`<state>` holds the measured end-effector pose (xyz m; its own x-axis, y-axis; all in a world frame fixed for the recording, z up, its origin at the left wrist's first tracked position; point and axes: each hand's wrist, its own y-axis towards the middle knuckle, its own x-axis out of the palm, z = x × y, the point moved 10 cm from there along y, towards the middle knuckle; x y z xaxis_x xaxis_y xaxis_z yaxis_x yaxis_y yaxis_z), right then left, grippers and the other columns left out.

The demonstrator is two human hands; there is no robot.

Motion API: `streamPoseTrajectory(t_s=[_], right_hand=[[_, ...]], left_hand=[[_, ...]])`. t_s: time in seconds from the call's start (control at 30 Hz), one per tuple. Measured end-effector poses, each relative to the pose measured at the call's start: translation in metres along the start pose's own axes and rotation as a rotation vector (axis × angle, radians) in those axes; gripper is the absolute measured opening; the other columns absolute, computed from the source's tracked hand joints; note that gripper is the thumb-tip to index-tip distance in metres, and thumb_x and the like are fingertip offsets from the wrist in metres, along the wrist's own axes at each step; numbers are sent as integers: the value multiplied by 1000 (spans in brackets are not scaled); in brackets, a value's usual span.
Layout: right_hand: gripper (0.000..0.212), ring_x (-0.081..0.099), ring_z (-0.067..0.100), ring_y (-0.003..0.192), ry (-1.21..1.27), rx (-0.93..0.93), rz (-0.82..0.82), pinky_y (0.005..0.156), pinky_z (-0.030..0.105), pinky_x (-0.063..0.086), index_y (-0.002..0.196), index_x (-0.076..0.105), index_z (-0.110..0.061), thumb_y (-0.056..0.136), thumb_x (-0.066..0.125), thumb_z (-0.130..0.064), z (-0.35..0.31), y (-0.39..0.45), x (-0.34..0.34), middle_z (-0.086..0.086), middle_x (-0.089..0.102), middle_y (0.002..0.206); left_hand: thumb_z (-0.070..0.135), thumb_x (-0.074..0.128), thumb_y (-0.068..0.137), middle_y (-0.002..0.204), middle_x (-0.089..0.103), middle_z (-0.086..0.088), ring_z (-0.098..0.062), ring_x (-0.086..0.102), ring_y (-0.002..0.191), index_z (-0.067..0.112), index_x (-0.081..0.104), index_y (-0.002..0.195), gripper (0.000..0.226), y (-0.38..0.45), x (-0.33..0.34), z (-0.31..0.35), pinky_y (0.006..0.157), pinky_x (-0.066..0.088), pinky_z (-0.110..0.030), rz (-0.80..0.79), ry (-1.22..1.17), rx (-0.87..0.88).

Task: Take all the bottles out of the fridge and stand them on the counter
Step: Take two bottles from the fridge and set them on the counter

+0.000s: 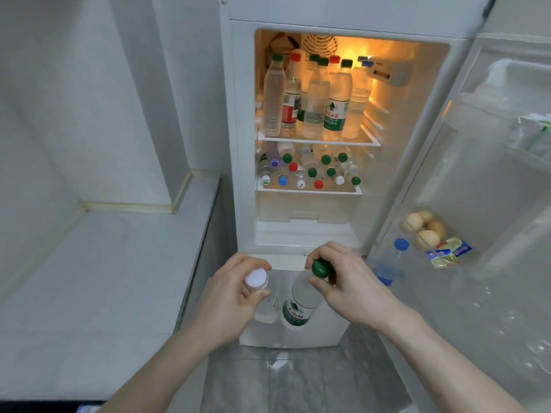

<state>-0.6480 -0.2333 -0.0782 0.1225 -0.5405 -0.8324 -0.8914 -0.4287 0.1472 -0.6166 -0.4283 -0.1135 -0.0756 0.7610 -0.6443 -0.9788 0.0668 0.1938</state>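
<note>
Left hand (231, 289) grips a clear white-capped bottle (262, 293) just below the cap, fingers and thumb curled round the neck; bottle hangs down from the fingers, body below the thumb. Right hand (343, 281) grips a green-capped bottle (301, 302) at the neck, fingers wrapped over the far side of the cap, thumb under it; bottle body with green label tilts down and toward the left hand. The two bottles sit close side by side between the hands, whether touching I cannot tell. Both are held in the air in front of the open fridge (384, 180), not on the counter (98, 281), which lies off to the outside of the left hand's fingers.

Beyond the fingertips, upper shelf (319, 142) holds upright bottles with green, red and blue caps. Lower shelf (310, 190) holds a pile of bottles lying caps outward. Beyond the right hand's knuckles, the door rack carries a blue-capped bottle (392, 263), eggs (423, 229) and a yellow-blue packet (448, 251).
</note>
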Motion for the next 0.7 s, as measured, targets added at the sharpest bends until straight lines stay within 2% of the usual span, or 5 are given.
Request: streamPoseTrajectory(t_s=[0.17, 0.37, 0.47, 0.63, 0.7], right_hand=[[20, 55, 9, 80, 37, -140, -139, 69, 16, 38, 100, 61, -35, 90, 74, -23, -44, 32, 47, -19, 54, 101], [19, 55, 6, 80, 38, -358, -319, 74, 25, 45, 99, 61, -37, 88, 75, -28, -90, 61, 102, -20, 55, 99], [19, 56, 9, 80, 33, -454, -441, 76, 30, 49, 97, 60, -38, 87, 75, -30, -108, 65, 129, -19, 57, 100], [15, 56, 2, 86, 38, -590, -568, 73, 16, 43, 101, 62, -36, 92, 71, -28, -133, 57, 159, -20, 57, 103], [16, 56, 0, 86, 16, -658, -630, 70, 13, 39, 100, 61, -37, 92, 72, -29, -147, 48, 174, -19, 57, 104]], left_hand=[[22, 79, 88, 113, 53, 27, -7, 64, 76, 41, 66, 112, 34, -43, -43, -46, 72, 43, -10, 116, 73, -170], [23, 76, 90, 113, 55, 25, -1, 64, 79, 43, 65, 109, 30, -109, -79, -88, 73, 42, -12, 316, 109, -442], [21, 76, 89, 112, 56, 23, -4, 63, 78, 41, 65, 109, 30, -147, -88, -96, 76, 46, -22, 442, 138, -571], [25, 75, 89, 114, 56, 27, -4, 63, 80, 42, 65, 112, 30, -206, -89, -95, 82, 52, -28, 575, 160, -758], [25, 77, 88, 115, 57, 27, -4, 63, 83, 42, 65, 111, 31, -237, -86, -88, 81, 52, -27, 656, 172, -820]])
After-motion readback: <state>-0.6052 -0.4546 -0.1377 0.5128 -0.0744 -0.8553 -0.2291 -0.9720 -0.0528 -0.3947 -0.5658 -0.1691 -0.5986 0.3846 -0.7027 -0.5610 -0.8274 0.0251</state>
